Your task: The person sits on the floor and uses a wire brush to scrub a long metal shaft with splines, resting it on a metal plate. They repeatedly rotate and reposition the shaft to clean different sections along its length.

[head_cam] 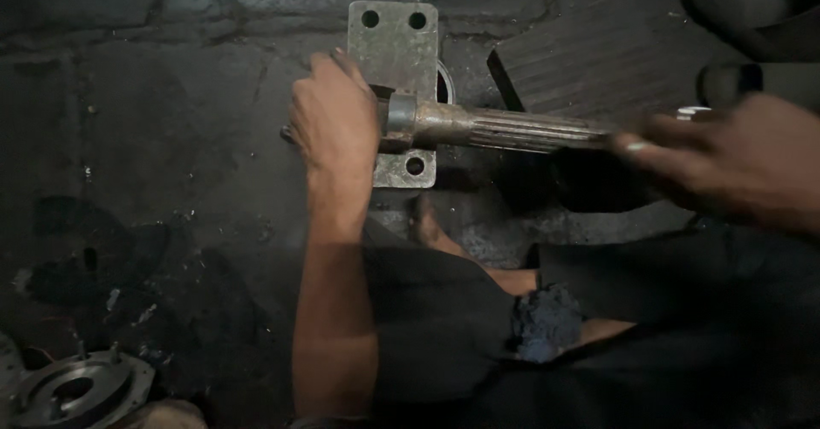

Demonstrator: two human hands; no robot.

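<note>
The left hand [335, 121] clamps the splined shaft [504, 127] across the drilled plate [395, 44] on the floor [171, 138]. The blurred right hand [726, 160] seemingly closes its grip on the shaft's far end; steadying comes next.

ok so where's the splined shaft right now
In the head view the splined shaft lies crosswise at upper centre over the metal plate, between the left hand and the blurred right hand.

The right hand [735, 168] is motion-blurred, so its grip cannot be made out. The left hand [335, 121] hides the near end of the shaft [504, 127]. A round flange [73, 390] is cut off at the bottom-left corner of the floor [171, 121].
</note>
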